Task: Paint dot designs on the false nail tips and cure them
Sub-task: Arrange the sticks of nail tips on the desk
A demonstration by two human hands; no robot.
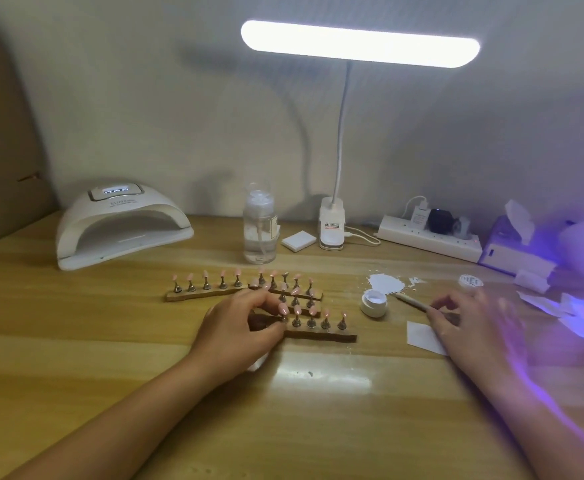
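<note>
Several pink false nail tips stand on small metal stands along wooden strips; the back strip [207,293] lies left of centre, the front strip [321,336] nearest me. My left hand [242,327] pinches the stand of the leftmost nail tip [283,309] on the front strip. My right hand [470,323] holds a thin dotting pen [412,301] whose tip points toward an open white paint jar [373,303]. A patch of white paint [386,283] lies on the table behind the jar. The jar lid [470,281] rests further right.
A white curing lamp [117,226] stands at the back left. A clear pump bottle [259,230], a small white pad [299,241], a desk lamp base [332,225] and a power strip [429,239] line the back. A tissue box [512,247] and purple light sit at right. White paper [422,337] lies under my right hand.
</note>
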